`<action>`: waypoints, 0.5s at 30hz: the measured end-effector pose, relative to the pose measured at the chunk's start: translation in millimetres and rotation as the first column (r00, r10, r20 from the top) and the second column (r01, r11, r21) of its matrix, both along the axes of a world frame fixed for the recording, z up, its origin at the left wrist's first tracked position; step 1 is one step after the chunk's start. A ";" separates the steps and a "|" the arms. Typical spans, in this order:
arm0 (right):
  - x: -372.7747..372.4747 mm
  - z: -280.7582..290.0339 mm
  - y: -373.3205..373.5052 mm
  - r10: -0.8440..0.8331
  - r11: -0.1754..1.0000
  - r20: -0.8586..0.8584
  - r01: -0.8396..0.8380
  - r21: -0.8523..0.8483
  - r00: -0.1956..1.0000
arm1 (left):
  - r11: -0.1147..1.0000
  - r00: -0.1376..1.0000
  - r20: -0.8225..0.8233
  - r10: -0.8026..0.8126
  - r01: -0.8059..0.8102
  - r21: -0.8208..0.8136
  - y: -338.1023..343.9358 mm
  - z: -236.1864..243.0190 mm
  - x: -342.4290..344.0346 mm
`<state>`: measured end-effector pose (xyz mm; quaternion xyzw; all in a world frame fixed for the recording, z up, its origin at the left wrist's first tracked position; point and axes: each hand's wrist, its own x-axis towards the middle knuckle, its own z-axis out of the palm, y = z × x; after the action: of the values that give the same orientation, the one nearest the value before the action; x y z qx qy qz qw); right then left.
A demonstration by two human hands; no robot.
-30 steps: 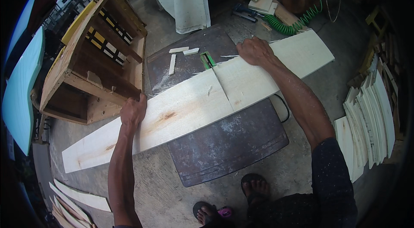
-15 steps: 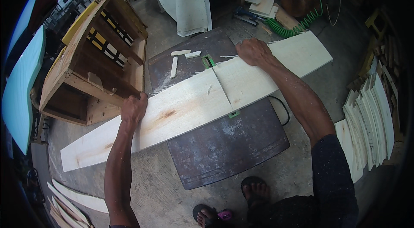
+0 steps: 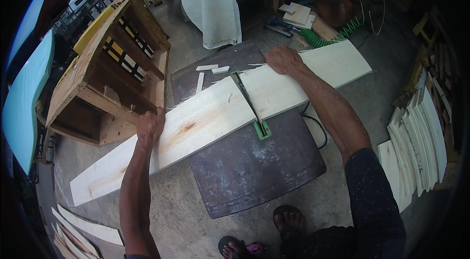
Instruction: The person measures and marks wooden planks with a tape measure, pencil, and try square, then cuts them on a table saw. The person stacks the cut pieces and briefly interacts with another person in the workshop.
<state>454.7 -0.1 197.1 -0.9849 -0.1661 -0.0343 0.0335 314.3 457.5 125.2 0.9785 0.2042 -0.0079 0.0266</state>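
Observation:
A long pale board (image 3: 191,136) lies across a dark metal saw table (image 3: 254,166), divided by a narrow gap above a green slotted insert (image 3: 262,130). My left hand (image 3: 152,124) is closed over the far edge of the longer left piece, near the wooden frame. My right hand (image 3: 284,60) grips the far edge of the shorter right piece (image 3: 338,60). Small white offcuts (image 3: 200,82) and splinters lie on the table just beyond the board.
A wooden frame (image 3: 98,87) stands left, beside blue sheets (image 3: 27,102). Stacked curved pieces (image 3: 418,146) sit right; more (image 3: 85,222) lie lower left. Behind are a white sheet (image 3: 210,4), a green coiled hose (image 3: 333,38) and a tool (image 3: 276,29). My sandalled feet (image 3: 289,220) are below.
The board has slid away from me over the table, exposing the insert at its near edge. The thin cut line has widened into a gap between two pieces.

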 end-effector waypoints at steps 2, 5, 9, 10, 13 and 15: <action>7.5 -25.6 -45.1 -0.035 0.997 -0.006 0.034 -0.069 0.999 | 0.986 0.993 0.048 0.110 -0.103 -0.127 -59.0 16.3 -9.5; -7.0 -38.6 -74.8 -0.024 0.999 0.088 0.028 -0.047 0.996 | 0.967 0.970 0.180 0.161 -0.118 -0.226 -38.4 16.3 -61.3; -96.8 -24.3 -133.7 -0.347 0.903 -0.102 0.361 0.231 0.932 | 0.939 0.863 0.420 0.281 -0.156 -0.306 16.0 -40.4 -147.4; -119.7 -27.5 -150.4 -0.409 0.850 -0.166 0.441 0.289 0.897 | 0.877 0.841 0.444 0.309 -0.072 -0.474 37.0 -52.5 -162.8; -202.9 -39.7 -220.4 -0.587 0.659 -0.381 0.695 0.287 0.714 | 0.820 0.866 0.345 0.362 -0.120 -0.560 37.0 -73.7 -181.7; -253.9 -36.5 -251.9 -0.745 0.498 -0.370 0.832 0.245 0.556 | 0.813 0.878 0.306 0.367 -0.143 -0.564 28.0 -75.2 -182.9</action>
<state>200.8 -252.0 160.6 -0.9190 0.3198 0.0285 0.2287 131.4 485.5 49.9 0.8763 0.3166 0.1409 0.3347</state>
